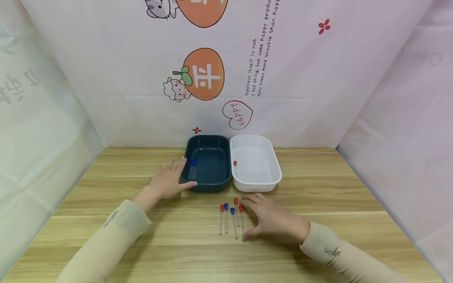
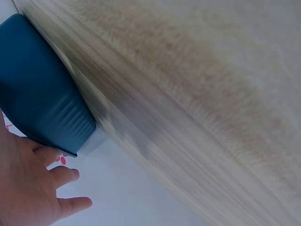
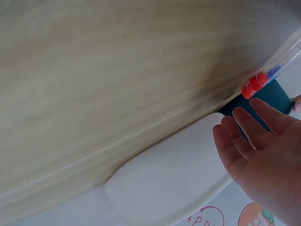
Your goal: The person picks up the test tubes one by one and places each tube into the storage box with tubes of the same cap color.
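Observation:
My left hand [image 1: 167,181] rests at the left rim of a dark teal bin [image 1: 209,188], fingers spread and thumb along its front edge. Two test tubes with blue caps [image 1: 193,162] lie inside that bin. On the table lie three red-capped test tubes [image 1: 221,221] and two blue-capped test tubes [image 1: 234,228], roughly side by side. Just right of this group is my right hand [image 1: 272,216], its fingers loosely bent and nothing gripped; in the right wrist view the red caps [image 3: 254,85] lie beyond its fingertips. Whether it touches the rightmost tube, I cannot tell.
A white bin [image 1: 256,187] stands against the teal bin's right side, with a red cap [image 1: 235,163] inside near its left wall. Both bins stand near the back of the wooden table [image 1: 170,243]. White printed cloth [image 1: 301,78] hangs behind and at both sides.

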The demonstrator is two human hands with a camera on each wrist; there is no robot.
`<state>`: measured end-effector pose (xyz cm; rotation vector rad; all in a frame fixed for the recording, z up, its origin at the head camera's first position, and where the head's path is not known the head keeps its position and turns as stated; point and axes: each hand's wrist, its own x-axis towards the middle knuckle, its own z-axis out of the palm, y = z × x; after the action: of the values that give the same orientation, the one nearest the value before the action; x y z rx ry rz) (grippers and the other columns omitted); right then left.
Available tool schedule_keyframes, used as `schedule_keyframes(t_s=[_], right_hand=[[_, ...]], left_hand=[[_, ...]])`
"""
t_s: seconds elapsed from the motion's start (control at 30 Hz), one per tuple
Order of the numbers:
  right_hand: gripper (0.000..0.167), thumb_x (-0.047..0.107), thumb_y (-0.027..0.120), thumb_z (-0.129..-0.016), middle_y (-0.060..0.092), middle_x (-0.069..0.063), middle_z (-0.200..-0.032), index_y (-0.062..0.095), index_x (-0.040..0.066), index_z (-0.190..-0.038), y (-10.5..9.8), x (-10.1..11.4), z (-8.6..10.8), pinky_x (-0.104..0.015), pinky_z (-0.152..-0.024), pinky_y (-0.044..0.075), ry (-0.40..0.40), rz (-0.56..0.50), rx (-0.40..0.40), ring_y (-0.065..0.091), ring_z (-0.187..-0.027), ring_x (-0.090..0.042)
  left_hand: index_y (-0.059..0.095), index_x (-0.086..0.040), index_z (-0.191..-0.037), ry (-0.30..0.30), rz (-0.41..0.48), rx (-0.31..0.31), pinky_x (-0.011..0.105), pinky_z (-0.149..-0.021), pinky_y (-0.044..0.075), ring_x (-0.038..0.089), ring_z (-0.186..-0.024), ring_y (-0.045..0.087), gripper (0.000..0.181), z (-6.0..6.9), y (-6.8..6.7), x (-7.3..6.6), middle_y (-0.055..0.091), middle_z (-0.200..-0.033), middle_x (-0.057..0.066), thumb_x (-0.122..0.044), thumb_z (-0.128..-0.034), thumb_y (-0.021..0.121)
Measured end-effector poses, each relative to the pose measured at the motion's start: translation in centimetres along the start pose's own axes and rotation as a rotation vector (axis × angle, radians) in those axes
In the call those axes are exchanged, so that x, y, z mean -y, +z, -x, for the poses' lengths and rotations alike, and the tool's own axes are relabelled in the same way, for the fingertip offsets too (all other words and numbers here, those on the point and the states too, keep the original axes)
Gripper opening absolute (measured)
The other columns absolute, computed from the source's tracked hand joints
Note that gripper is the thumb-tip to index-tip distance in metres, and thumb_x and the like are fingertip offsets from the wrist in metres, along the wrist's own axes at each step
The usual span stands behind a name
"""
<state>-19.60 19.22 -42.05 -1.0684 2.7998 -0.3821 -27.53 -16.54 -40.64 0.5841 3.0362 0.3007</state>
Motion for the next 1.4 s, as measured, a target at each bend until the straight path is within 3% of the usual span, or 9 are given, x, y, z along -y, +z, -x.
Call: schedule_keyframes(t_s=[1.4], right_hand=[[0.096, 0.062, 0.083, -0.075, 0.046, -0.015, -0.153, 0.056, 0.0, -0.143, 0.38, 0.49, -0.67, -0.052, -0.113, 0.037, 0.019, 0.045, 0.055, 0.041, -0.14, -0.034]], left_hand=[[0.014, -0.003, -0.164, -0.014, 0.014, 0.012, 0.074, -0.115, 0.008, 0.044, -0.153, 0.011, 0.107, 0.19, -0.24, -0.16, 0.016, -0.169, 0.015, -0.077, -0.094, 0.047]])
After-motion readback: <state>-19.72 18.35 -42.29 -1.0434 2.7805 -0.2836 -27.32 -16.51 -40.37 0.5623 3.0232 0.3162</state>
